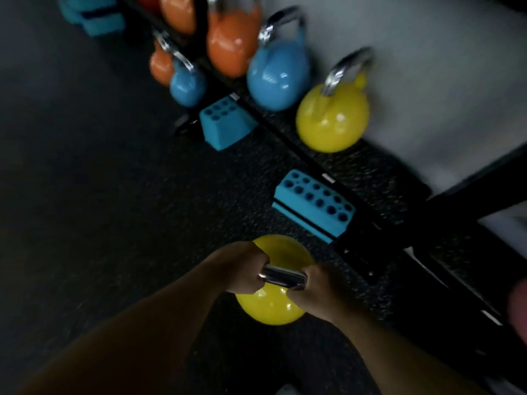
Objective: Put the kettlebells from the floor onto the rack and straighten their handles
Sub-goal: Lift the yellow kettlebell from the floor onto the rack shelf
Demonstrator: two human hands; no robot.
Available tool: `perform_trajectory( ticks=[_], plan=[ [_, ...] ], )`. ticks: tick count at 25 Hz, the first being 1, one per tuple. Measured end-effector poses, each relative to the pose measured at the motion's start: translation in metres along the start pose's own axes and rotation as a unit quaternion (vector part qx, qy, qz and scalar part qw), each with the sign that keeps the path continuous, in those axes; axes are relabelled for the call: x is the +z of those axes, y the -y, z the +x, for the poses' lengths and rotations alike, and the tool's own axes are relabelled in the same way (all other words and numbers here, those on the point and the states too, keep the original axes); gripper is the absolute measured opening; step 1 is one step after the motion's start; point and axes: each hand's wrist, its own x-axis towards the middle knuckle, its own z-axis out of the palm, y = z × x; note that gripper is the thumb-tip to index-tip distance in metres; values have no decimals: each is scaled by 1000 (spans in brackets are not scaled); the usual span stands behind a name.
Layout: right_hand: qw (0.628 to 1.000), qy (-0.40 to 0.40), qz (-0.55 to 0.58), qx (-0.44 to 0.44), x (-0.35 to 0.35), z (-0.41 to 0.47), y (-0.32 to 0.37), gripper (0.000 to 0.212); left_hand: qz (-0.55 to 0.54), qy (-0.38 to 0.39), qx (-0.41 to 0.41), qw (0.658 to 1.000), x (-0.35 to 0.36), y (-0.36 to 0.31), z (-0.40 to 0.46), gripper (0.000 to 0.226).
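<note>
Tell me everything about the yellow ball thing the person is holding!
The held yellow kettlebell is a round, glossy ball, likely painted metal, with a shiny silver handle on top. The left hand and right hand each grip one end of the handle. It sits upright, over the dark speckled floor, near the rack.

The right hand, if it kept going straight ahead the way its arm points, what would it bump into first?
Probably the teal block with holes. The right hand and the left hand grip the handle of the yellow kettlebell, and that block lies just ahead by the rack's edge. Heights are hard to judge.
</note>
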Motion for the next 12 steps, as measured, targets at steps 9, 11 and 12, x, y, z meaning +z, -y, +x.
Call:
perform_trajectory(
  ticks=[9,11,12],
  plan=[
    [962,-260,-57,54,-183,47,-57,25,107,-119,222,962,-172,-73,168,12],
    [950,-291,-66,98,-206,58,-66,24,135,-120,256,950,-196,-87,201,17],
    [943,-306,-67,111,-215,61,-72,23,146,-121,270,944,-205,-94,215,19]
  ],
)
